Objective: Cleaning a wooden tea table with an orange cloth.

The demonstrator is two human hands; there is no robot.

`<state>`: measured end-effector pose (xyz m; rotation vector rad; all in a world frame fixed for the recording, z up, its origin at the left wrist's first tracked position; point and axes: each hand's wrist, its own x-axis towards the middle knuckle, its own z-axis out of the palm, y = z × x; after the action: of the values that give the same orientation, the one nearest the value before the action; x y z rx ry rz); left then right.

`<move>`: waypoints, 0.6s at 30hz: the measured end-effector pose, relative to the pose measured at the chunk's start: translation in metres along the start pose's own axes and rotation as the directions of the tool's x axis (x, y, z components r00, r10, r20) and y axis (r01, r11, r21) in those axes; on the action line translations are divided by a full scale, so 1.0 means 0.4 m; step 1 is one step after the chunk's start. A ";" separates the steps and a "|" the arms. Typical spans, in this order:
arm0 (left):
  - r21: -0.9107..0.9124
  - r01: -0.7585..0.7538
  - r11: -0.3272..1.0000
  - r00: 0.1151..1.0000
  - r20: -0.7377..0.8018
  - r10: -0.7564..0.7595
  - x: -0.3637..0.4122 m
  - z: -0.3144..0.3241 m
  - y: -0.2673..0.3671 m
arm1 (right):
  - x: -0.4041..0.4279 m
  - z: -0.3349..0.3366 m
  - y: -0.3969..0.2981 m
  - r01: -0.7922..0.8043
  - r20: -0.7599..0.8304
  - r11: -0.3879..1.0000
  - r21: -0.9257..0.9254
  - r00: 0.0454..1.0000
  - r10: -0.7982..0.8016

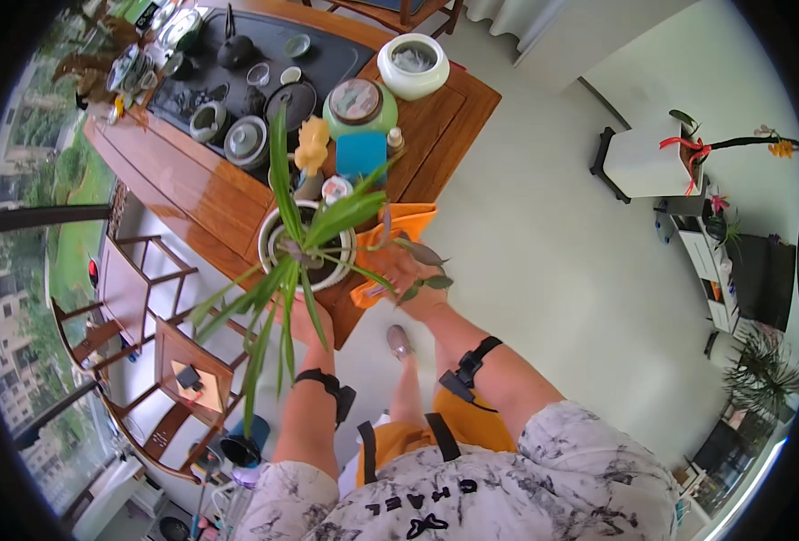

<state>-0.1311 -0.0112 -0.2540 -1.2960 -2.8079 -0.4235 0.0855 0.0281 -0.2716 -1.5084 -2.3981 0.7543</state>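
Observation:
A leafy green plant [291,250] in a round white pot [349,260] stands near the corner of a wooden tea table [203,209]. My left hand [305,321] is at the near side of the pot, its fingers partly hidden by leaves and the pot, so its hold cannot be told. On an orange cloth [406,220] to the right of the pot lies my right hand [409,277], partly covered by leaves. Whether it grips the cloth is unclear. Beyond the pot are a blue square object [361,155], a yellow figurine [312,145] and a small white jar [336,190].
A dark tea tray [271,34] holds a teapot [236,51], cups and lidded bowls. Beside it stand a green lidded jar [372,125] and a white bowl [406,84]. Wooden chairs [163,433] are at the left; a white planter [643,162] stands on the floor at the right.

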 end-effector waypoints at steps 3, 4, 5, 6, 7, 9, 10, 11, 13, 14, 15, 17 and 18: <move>-0.015 0.136 0.991 0.960 0.248 -0.128 0.008 -0.039 0.030 | 0.064 -0.065 0.097 -0.123 -0.158 0.980 -0.154 0.983 0.098; -0.045 0.076 0.996 0.983 0.169 -0.067 0.009 -0.047 0.015 | 0.102 -0.104 0.119 -0.186 -0.221 0.971 -0.150 0.964 0.151; -0.076 0.013 0.997 0.995 0.095 -0.006 0.009 -0.049 0.013 | 0.130 -0.138 0.158 -0.214 -0.268 0.970 -0.115 0.947 0.177; -0.086 0.010 0.996 0.994 0.105 -0.001 0.006 -0.047 0.035 | 0.147 -0.171 0.215 -0.248 -0.311 0.965 -0.090 0.927 0.210; -0.039 0.080 0.996 0.955 0.288 -0.065 0.003 -0.051 0.064 | 0.160 -0.206 0.278 -0.284 -0.297 0.955 -0.085 0.922 0.248; 0.032 0.147 0.989 0.884 0.444 -0.146 0.007 -0.059 0.066 | 0.209 -0.258 0.351 -0.303 -0.277 0.951 -0.069 0.921 0.273; 0.064 0.080 0.995 0.910 0.403 -0.099 0.006 -0.048 0.031 | 0.242 -0.274 0.368 -0.339 -0.295 0.935 -0.105 0.908 0.296; 0.098 0.014 0.995 0.930 0.365 -0.048 0.001 -0.032 -0.008 | 0.273 -0.289 0.382 -0.376 -0.315 0.916 -0.143 0.894 0.318; 0.166 -0.117 0.979 0.953 0.295 0.064 -0.009 0.008 -0.082 | 0.332 -0.307 0.411 -0.396 -0.325 0.907 -0.143 0.884 0.335; 0.206 -0.180 0.962 0.957 0.265 0.123 -0.011 0.024 -0.109 | 0.358 -0.309 0.424 -0.426 -0.336 0.893 -0.143 0.870 0.361; 0.237 -0.245 0.940 0.952 0.242 0.187 -0.007 0.034 -0.103 | 0.376 -0.317 0.448 -0.424 -0.335 0.893 -0.149 0.871 0.358; 0.216 -0.253 0.943 0.953 0.221 0.205 -0.007 0.043 -0.097 | 0.411 -0.333 0.489 -0.445 -0.355 0.870 -0.212 0.865 0.355; 0.186 -0.224 0.957 0.959 0.215 0.183 -0.007 0.042 -0.091 | 0.429 -0.342 0.500 -0.430 -0.360 0.857 -0.284 0.876 0.320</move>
<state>-0.1548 -0.0315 -0.2791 -1.6361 -2.7309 0.0092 0.2224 0.2915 -0.2760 -2.1080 -2.1041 0.1173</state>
